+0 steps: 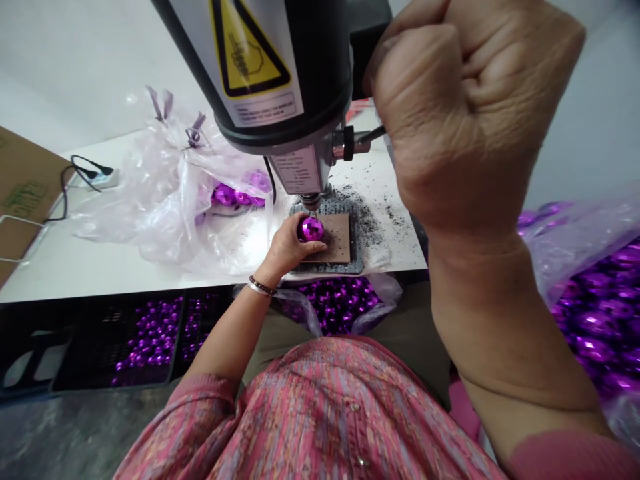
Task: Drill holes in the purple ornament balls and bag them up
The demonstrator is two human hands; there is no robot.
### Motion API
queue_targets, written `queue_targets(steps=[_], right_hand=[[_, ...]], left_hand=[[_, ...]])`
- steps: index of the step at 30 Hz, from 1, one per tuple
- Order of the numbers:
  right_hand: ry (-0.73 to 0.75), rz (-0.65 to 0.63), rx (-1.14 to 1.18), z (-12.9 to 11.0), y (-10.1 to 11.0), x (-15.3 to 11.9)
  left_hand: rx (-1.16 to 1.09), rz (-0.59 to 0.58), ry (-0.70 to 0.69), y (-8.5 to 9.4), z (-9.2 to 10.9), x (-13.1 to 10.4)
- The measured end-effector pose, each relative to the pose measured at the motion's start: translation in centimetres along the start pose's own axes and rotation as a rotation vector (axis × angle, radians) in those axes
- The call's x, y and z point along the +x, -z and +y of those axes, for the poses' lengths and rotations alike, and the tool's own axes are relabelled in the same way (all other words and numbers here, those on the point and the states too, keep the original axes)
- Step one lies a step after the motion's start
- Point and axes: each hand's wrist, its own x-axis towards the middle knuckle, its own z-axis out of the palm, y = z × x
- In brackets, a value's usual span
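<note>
A bench drill press (295, 160) stands over the worktable, with a yellow warning label on its black and grey housing. On a brown board (340, 233) at its base, my left hand (290, 243) grips a shiny purple faceted ball (313, 229) between thumb and fingers. The ball sits directly below the chuck (311, 202); whether the bit touches it I cannot tell. Close to the camera, my right hand (465, 113) is closed in a fist at the press's side. A metal feed lever (371, 135) runs into that fist, which hides its end.
Dark shavings (370, 220) litter the white table (225, 263) around the base. Clear plastic bags (165, 213) with purple balls lie to the left, near a power strip (103, 177) and a cardboard box (25, 193). Below are a black crate (90, 353) of balls and an open bag of purple balls (340, 300).
</note>
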Motion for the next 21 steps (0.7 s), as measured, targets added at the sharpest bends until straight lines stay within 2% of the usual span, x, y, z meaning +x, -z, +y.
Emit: queue_targets(steps=[5,9,14,17,21], right_hand=[[0.069,0.065,0.024,0.59,-0.40,-0.31],[0.051,0.073,0.039,0.54,-0.43,-0.21],[-0.012,0.032,0.074,0.21,-0.19,-0.11],[0.017,0.053,0.105,0.29,-0.32,-0.14],[0.051,0.063,0.142,0.43,-0.52,-0.12]], left_hand=[[0.087,0.003,-0.045,0.16,0.33,0.45],[0.103,-0.077,-0.065,0.10,0.30,0.83],[0.022,-0.164,-0.119,-0.21,-0.24,0.52],[-0.038,-0.193,-0.168,-0.11,-0.44,0.11],[-0.058,-0.187,-0.098,0.24,0.11,-0.06]])
